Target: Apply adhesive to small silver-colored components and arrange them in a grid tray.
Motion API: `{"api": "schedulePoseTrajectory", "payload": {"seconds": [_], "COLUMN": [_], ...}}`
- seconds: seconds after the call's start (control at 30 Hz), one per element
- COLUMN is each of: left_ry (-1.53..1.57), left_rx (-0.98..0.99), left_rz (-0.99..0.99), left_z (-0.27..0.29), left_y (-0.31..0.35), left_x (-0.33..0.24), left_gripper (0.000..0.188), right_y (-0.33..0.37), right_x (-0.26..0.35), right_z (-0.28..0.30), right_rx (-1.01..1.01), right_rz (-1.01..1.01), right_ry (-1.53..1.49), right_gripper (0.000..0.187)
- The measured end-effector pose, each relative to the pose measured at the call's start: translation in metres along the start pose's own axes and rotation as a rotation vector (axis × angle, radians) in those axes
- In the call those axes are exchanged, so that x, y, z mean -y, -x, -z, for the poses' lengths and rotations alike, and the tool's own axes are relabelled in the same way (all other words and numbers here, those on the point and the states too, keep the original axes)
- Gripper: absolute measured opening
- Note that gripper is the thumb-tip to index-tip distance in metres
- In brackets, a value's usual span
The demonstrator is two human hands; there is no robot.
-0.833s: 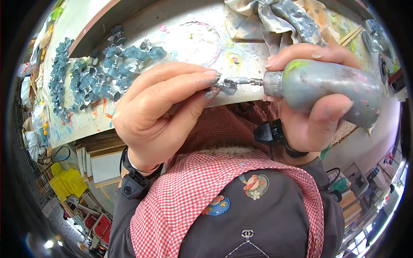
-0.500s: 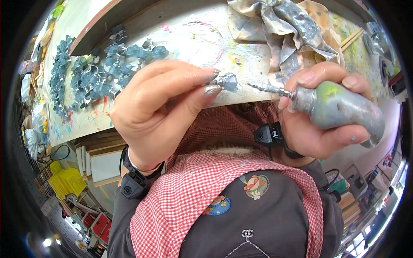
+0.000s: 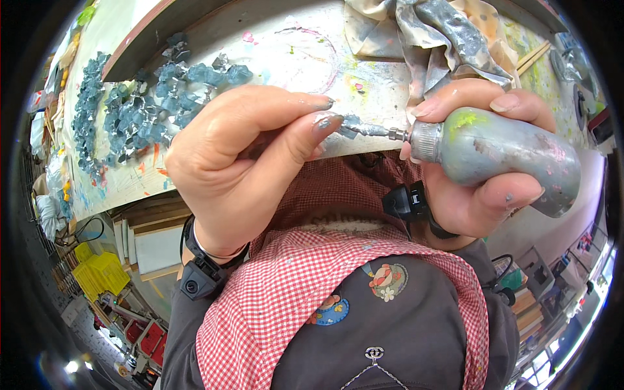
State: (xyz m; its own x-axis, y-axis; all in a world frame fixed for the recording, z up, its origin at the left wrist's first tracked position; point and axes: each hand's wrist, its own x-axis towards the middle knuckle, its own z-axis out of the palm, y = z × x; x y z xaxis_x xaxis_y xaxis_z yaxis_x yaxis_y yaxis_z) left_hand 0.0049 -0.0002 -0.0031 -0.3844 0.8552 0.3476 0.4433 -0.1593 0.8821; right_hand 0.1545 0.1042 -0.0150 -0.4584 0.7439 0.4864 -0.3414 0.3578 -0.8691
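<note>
My left hand point(image 3: 244, 153) pinches a small blue-grey faceted piece point(image 3: 350, 121) between thumb and fingertips. Its other end is hidden behind the fingers, and the fingertips are smeared with silver-grey paint. In my right hand point(image 3: 478, 205) lies a squeeze bottle point(image 3: 510, 153), translucent and filled with grey, with yellow-green and pink smears. The fingers wrap around its body. Its thin metal nozzle point(image 3: 383, 132), coated in grey paint, points left and appears to touch the piece. Both hands are over the table's near edge.
Many similar blue-grey pieces point(image 3: 140, 117) lie in rows on the paint-stained table point(image 3: 279, 55) at the left. A stained cloth point(image 3: 448, 49) is crumpled at the back right, beside wooden sticks point(image 3: 533, 58). A raised wooden ledge point(image 3: 149, 42) borders the far left.
The bottle has moved left and levelled out, bringing its nozzle from a gap away up to the piece. My left hand has shifted little, and its piece has turned slightly.
</note>
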Motion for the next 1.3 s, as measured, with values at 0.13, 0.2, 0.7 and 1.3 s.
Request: {"api": "schedulePoseTrajectory", "payload": {"seconds": [0.13, 0.2, 0.7, 1.3], "left_ry": [-0.026, -0.027, -0.191, -0.271], "left_rx": [0.009, 0.007, -0.003, 0.02], "left_rz": [-0.021, -0.027, -0.197, -0.307], "left_z": [-0.001, -0.001, 0.003, 0.003], "left_y": [0.0, 0.0, 0.009, 0.005], "left_x": [0.0, 0.0, 0.005, 0.004], "left_gripper": [0.009, 0.009, 0.017, 0.021], "right_y": [0.0, -0.001, -0.002, -0.004], "right_x": [0.0, 0.0, -0.015, -0.03], "right_z": [0.0, 0.0, -0.011, 0.008], "right_rx": [-0.013, 0.001, -0.004, 0.027], "right_rz": [0.028, 0.033, 0.225, 0.425], "right_ry": [0.027, 0.04, -0.069, -0.117], "right_gripper": [0.059, 0.059, 0.061, 0.063]}}
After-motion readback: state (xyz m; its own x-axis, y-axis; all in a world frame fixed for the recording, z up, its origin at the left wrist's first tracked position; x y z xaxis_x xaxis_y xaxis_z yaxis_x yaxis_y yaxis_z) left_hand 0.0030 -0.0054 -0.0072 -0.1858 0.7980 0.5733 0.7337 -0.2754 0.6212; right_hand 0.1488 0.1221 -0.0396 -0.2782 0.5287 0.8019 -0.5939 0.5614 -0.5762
